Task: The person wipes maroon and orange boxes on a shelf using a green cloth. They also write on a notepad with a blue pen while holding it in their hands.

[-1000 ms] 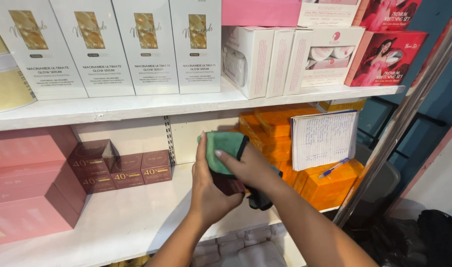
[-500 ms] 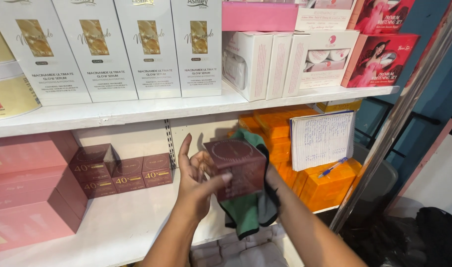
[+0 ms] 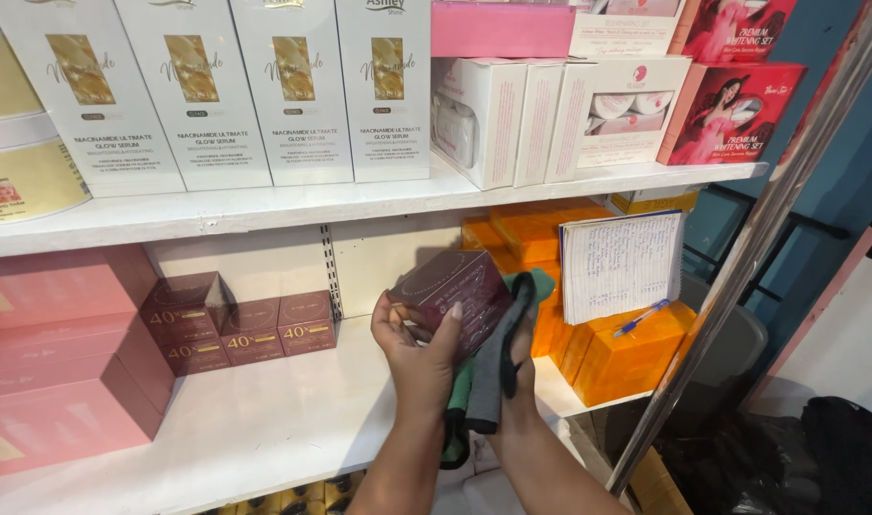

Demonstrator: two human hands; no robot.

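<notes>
The left hand [image 3: 419, 355] grips a small maroon box [image 3: 450, 298], thumb on the near face and fingers wrapped behind it, so the box sits tilted in the air just in front of the lower shelf [image 3: 264, 420]. The right hand [image 3: 512, 381] is mostly hidden behind a green and dark grey cloth [image 3: 493, 367]; it is closed around the cloth, which drapes down past the wrist and lies against the right side of the box.

On the lower shelf, toward the back near the middle, stand more maroon boxes [image 3: 235, 329] of the same kind, stacked two high beside a metal shelf rail. At the left end of that shelf are large pink boxes [image 3: 59, 353] piled on each other. At the right end are stacked orange packs [image 3: 626, 358], with a handwritten notebook [image 3: 622, 267] leaning upright on them and a blue pen [image 3: 643, 319] lying just below the notebook.

The upper shelf [image 3: 293, 205] carries a row of tall white cartons [image 3: 216, 91] with gold panels, then white boxes [image 3: 512, 114] and red boxes [image 3: 727, 110] toward its right end. A slanted metal pole [image 3: 741, 257] crosses the right side of the view.
</notes>
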